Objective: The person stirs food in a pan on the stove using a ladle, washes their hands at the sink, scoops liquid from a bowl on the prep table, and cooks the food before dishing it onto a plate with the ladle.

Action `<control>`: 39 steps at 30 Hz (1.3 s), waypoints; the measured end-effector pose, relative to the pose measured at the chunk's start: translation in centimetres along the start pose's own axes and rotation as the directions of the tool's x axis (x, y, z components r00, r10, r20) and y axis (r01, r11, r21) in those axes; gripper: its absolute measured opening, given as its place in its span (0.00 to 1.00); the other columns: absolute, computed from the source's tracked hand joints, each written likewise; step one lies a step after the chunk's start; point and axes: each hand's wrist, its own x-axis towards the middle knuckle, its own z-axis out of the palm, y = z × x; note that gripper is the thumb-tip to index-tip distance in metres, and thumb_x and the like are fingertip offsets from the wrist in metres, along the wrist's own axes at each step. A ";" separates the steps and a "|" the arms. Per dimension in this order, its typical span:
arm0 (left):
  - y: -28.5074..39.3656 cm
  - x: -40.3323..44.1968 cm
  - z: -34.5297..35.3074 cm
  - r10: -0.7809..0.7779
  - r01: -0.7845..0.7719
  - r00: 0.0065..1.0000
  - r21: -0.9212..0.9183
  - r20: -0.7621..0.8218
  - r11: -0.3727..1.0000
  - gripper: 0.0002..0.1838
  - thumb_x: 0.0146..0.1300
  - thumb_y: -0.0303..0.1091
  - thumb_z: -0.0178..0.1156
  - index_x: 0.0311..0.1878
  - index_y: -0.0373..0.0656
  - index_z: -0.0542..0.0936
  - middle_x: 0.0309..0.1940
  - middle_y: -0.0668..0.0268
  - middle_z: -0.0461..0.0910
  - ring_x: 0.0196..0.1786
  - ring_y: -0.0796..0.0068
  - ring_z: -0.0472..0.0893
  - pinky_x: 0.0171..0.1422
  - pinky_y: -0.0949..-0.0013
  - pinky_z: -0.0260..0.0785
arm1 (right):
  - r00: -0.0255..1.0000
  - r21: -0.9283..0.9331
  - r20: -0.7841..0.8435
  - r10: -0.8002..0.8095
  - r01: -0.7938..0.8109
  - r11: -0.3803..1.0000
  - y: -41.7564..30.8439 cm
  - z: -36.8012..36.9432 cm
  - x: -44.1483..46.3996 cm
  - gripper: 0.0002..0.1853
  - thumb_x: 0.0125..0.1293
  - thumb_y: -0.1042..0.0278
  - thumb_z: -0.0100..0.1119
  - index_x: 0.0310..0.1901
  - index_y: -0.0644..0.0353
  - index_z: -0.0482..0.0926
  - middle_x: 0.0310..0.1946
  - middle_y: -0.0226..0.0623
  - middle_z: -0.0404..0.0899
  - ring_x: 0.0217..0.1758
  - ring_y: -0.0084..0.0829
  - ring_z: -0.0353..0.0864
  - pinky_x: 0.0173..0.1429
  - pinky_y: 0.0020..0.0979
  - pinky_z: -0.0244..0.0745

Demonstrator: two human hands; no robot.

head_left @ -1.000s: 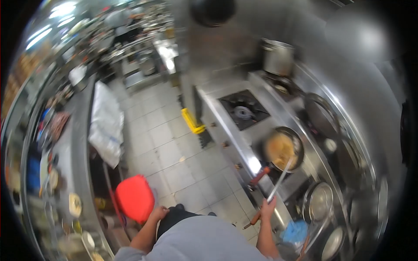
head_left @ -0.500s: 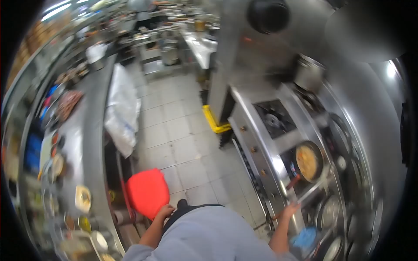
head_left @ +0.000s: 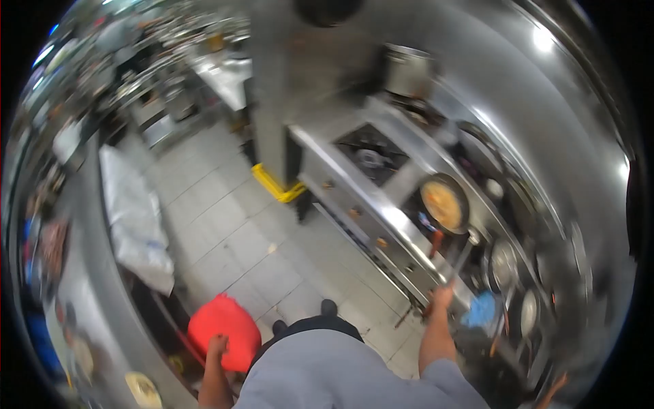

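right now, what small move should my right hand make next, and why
I'd probably ease the ladle in your right hand inward over the frying pan: its blurred head appears just outside the rim, while the food lies inside.

Single head-worn view; faces forward and steeply down, wide, tilted, hands fairly near.

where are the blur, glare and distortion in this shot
Head view: the wide lens bends the left-hand counter and the corners go black; head view: glare spots on the steel at upper right, a bright streak along the stove's front edge; head view: background clutter at upper left is smeared, food soft.
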 end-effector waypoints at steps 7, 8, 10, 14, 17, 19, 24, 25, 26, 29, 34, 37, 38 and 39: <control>1.2 -4.8 1.5 0.097 -0.109 0.971 -0.042 -0.219 0.993 0.20 0.69 0.45 0.65 0.55 0.40 0.80 0.39 0.60 0.84 0.30 0.71 0.82 0.32 0.66 0.77 | 0.926 -0.229 0.030 -0.377 0.373 0.899 0.8 2.9 7.2 0.36 0.63 0.72 0.62 0.74 0.66 0.65 0.62 0.51 0.78 0.54 0.46 0.84 0.60 0.37 0.80; 0.9 -6.4 1.8 0.037 -0.057 0.977 -0.088 -0.211 0.995 0.21 0.69 0.44 0.64 0.57 0.40 0.79 0.39 0.60 0.84 0.29 0.71 0.82 0.31 0.66 0.76 | 0.914 -0.253 0.001 -0.406 0.393 0.884 -2.1 2.7 5.4 0.36 0.63 0.72 0.62 0.74 0.66 0.65 0.61 0.51 0.79 0.53 0.46 0.84 0.59 0.37 0.80; -1.5 -8.5 3.1 0.011 -0.098 0.952 -0.269 -0.307 0.958 0.19 0.70 0.42 0.63 0.58 0.41 0.78 0.38 0.60 0.83 0.27 0.73 0.81 0.30 0.67 0.76 | 0.879 -0.269 -0.015 -0.477 0.456 0.848 -5.6 3.6 2.5 0.35 0.64 0.71 0.62 0.73 0.65 0.65 0.60 0.50 0.80 0.51 0.45 0.85 0.57 0.37 0.80; -2.7 -13.2 4.2 -0.065 -0.449 0.739 -0.561 -0.671 0.696 0.15 0.75 0.38 0.58 0.59 0.43 0.75 0.34 0.63 0.81 0.24 0.75 0.79 0.26 0.70 0.73 | 0.740 -0.178 0.275 -0.613 0.666 0.724 -10.1 9.1 -4.9 0.34 0.65 0.70 0.62 0.73 0.64 0.66 0.56 0.48 0.81 0.48 0.42 0.85 0.53 0.37 0.81; -0.9 -17.7 2.9 -0.242 -0.688 0.495 -0.546 -0.835 0.478 0.14 0.77 0.37 0.56 0.61 0.44 0.73 0.36 0.63 0.80 0.25 0.75 0.80 0.26 0.72 0.73 | 0.474 -0.076 0.692 -0.545 0.798 0.598 -11.3 14.4 -10.7 0.34 0.65 0.70 0.62 0.73 0.63 0.67 0.54 0.47 0.83 0.46 0.40 0.85 0.50 0.38 0.81; -0.4 -20.2 1.0 -0.305 -0.809 0.379 -0.473 -0.874 0.348 0.19 0.77 0.39 0.56 0.65 0.45 0.69 0.42 0.61 0.80 0.27 0.74 0.81 0.27 0.72 0.74 | 0.218 -0.006 0.905 -0.366 0.866 0.501 -11.8 17.6 -14.2 0.33 0.66 0.69 0.62 0.72 0.63 0.67 0.52 0.47 0.83 0.44 0.39 0.86 0.48 0.38 0.82; -1.2 -24.5 -6.1 -0.562 -0.939 0.216 -0.328 -0.798 0.105 0.30 0.77 0.44 0.56 0.75 0.49 0.58 0.55 0.58 0.76 0.37 0.65 0.82 0.34 0.66 0.78 | -0.370 0.375 0.925 -0.081 0.867 0.328 -15.5 29.1 -19.8 0.32 0.67 0.68 0.62 0.72 0.62 0.68 0.48 0.45 0.85 0.40 0.36 0.86 0.42 0.38 0.83; -1.6 -25.1 -8.2 -0.628 -0.965 0.178 -0.260 -0.758 0.040 0.34 0.77 0.46 0.56 0.78 0.50 0.53 0.58 0.55 0.73 0.39 0.63 0.82 0.36 0.65 0.78 | -0.317 0.336 0.941 -0.122 0.812 0.478 -17.8 29.4 -22.2 0.31 0.67 0.68 0.62 0.71 0.61 0.69 0.46 0.43 0.85 0.37 0.35 0.85 0.39 0.36 0.81; -2.4 -25.5 -10.2 -0.621 -0.970 0.167 -0.239 -0.766 0.035 0.34 0.77 0.46 0.56 0.78 0.50 0.53 0.58 0.55 0.73 0.39 0.63 0.82 0.36 0.65 0.78 | -0.262 0.305 0.951 -0.163 0.723 0.619 -21.3 28.0 -26.2 0.29 0.68 0.69 0.61 0.71 0.61 0.69 0.43 0.42 0.85 0.34 0.33 0.84 0.35 0.35 0.80; -6.3 -24.3 -15.5 -0.665 -0.959 0.132 -0.265 -0.735 0.103 0.40 0.75 0.51 0.57 0.80 0.50 0.49 0.63 0.54 0.71 0.44 0.60 0.81 0.39 0.62 0.77 | -0.245 0.316 0.948 -0.204 0.625 0.714 -28.5 25.9 -34.3 0.27 0.69 0.70 0.60 0.69 0.61 0.70 0.39 0.39 0.83 0.29 0.29 0.81 0.29 0.31 0.77; -6.2 -21.9 -22.9 -0.730 -0.920 0.049 -0.316 -0.681 0.233 0.36 0.76 0.49 0.55 0.79 0.46 0.55 0.54 0.56 0.78 0.40 0.66 0.81 0.36 0.63 0.75 | -0.165 0.212 0.977 -0.135 0.684 0.698 -33.8 28.9 -37.3 0.26 0.69 0.71 0.60 0.68 0.62 0.70 0.38 0.40 0.83 0.25 0.28 0.80 0.26 0.30 0.75; -3.0 -21.2 -25.3 -0.663 -0.855 0.108 -0.409 -0.741 0.319 0.29 0.77 0.48 0.54 0.75 0.47 0.61 0.52 0.58 0.79 0.37 0.69 0.80 0.34 0.66 0.76 | -0.135 0.236 0.972 -0.194 0.614 0.753 -35.6 29.4 -39.4 0.25 0.69 0.71 0.60 0.67 0.62 0.71 0.37 0.40 0.83 0.25 0.28 0.80 0.26 0.30 0.75; -2.2 -20.6 -26.4 -0.654 -0.862 0.104 -0.396 -0.749 0.316 0.29 0.77 0.48 0.54 0.75 0.47 0.61 0.52 0.58 0.79 0.37 0.69 0.80 0.34 0.66 0.76 | -0.142 0.251 0.968 -0.207 0.605 0.756 -36.5 30.1 -40.7 0.25 0.69 0.71 0.60 0.67 0.62 0.71 0.37 0.40 0.83 0.25 0.28 0.80 0.26 0.30 0.75; -1.4 -19.9 -27.3 -0.578 -0.825 0.162 -0.431 -0.800 0.365 0.31 0.77 0.50 0.54 0.76 0.48 0.60 0.53 0.60 0.78 0.39 0.70 0.80 0.32 0.68 0.76 | -0.166 0.270 0.963 -0.213 0.606 0.749 -37.6 30.8 -41.8 0.26 0.69 0.71 0.60 0.68 0.62 0.71 0.37 0.41 0.83 0.26 0.29 0.81 0.27 0.30 0.76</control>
